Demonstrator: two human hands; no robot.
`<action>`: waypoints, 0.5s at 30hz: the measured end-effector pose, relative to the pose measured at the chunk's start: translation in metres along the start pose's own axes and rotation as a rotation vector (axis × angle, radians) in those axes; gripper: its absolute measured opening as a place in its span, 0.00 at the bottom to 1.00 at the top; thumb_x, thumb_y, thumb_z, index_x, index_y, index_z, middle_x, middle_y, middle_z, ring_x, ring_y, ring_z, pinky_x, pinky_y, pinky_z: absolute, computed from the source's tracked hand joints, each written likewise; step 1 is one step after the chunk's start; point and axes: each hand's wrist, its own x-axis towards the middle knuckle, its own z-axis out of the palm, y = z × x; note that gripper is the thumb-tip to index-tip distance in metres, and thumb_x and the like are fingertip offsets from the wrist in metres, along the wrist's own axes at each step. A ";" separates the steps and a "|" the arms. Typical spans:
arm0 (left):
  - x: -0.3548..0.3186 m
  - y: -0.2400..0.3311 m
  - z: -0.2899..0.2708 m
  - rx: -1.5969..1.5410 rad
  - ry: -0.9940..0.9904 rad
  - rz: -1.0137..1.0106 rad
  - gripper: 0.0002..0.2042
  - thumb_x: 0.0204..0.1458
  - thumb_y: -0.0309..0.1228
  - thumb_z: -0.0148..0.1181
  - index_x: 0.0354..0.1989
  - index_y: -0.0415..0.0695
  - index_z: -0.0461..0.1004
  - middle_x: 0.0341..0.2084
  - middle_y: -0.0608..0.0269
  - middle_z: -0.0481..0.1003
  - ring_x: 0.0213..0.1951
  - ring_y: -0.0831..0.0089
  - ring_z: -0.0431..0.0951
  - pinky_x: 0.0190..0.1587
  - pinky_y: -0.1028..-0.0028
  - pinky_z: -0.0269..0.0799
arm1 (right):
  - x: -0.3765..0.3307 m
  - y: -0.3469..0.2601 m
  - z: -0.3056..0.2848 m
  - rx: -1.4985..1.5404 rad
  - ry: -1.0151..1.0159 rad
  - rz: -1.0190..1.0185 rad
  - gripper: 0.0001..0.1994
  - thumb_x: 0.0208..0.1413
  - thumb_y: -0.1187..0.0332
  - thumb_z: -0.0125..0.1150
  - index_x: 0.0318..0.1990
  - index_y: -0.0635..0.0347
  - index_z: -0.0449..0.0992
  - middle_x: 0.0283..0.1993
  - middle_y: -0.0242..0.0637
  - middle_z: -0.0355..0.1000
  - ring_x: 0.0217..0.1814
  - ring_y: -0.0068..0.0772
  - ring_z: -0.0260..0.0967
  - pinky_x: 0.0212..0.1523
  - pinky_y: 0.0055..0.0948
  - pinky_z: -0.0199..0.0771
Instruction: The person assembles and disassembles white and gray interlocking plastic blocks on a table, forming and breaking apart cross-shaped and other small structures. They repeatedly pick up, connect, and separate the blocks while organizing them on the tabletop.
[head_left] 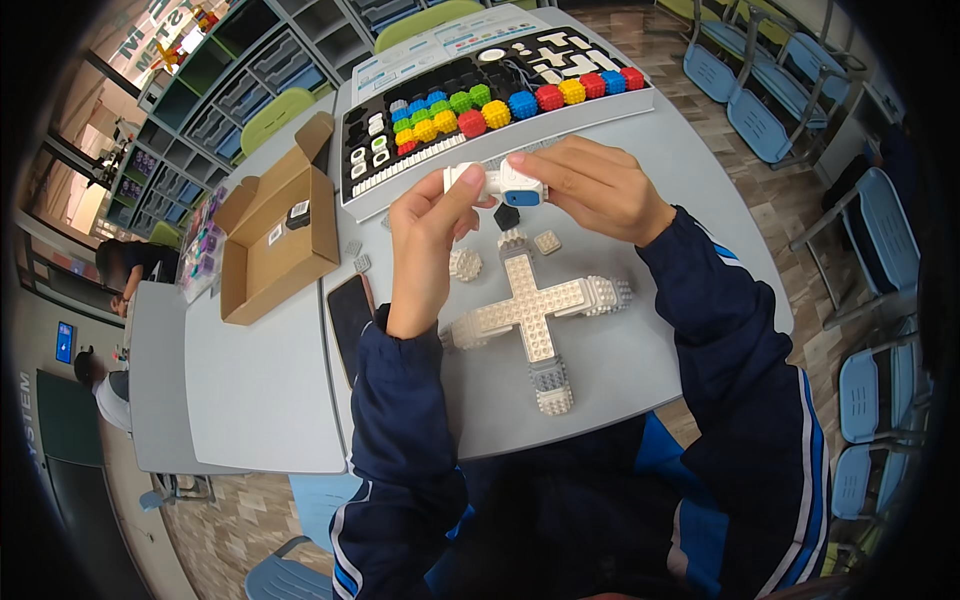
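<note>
Above the table, both my hands hold a small white block [510, 176] with a blue face. My left hand [425, 222] is closed on a white piece at its left end, thumb on top. My right hand [606, 188] pinches the blue-faced end. Whether the two white parts are joined is hard to make out. Below lies a cross-shaped build [528, 297] of white and grey studded bricks, its arms ending in rounded studded parts. Close to its far end are a black angular piece [508, 217], a small beige square brick [547, 242] and a round studded piece [465, 265].
Behind my hands stands a kit tray [640, 101] of coloured studded blocks and white parts. To the left are an open cardboard box [275, 262], a phone [349, 318] and small grey bricks [362, 262]. Blue chairs [760, 122] stand at right; two people are far left.
</note>
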 end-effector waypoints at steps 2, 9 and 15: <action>0.000 0.002 0.001 0.023 0.017 -0.055 0.15 0.57 0.42 0.60 0.34 0.39 0.76 0.14 0.71 0.64 0.29 0.78 0.72 0.36 0.77 0.63 | -0.003 0.002 0.002 -0.007 0.003 -0.005 0.26 0.40 0.82 0.66 0.53 0.66 0.76 0.34 0.37 0.74 0.32 0.34 0.72 0.31 0.28 0.76; 0.003 -0.004 -0.008 0.004 0.012 -0.106 0.15 0.56 0.42 0.61 0.34 0.41 0.75 0.13 0.72 0.63 0.30 0.77 0.74 0.35 0.77 0.64 | -0.007 0.004 0.006 -0.021 -0.010 -0.023 0.26 0.41 0.82 0.65 0.54 0.66 0.75 0.33 0.36 0.73 0.32 0.33 0.72 0.31 0.28 0.76; 0.005 -0.004 -0.009 -0.024 0.011 -0.106 0.15 0.56 0.41 0.62 0.34 0.39 0.76 0.16 0.69 0.69 0.28 0.80 0.72 0.33 0.78 0.62 | -0.009 0.003 0.006 0.010 -0.064 0.057 0.28 0.41 0.82 0.67 0.56 0.64 0.75 0.37 0.39 0.74 0.36 0.35 0.73 0.36 0.29 0.76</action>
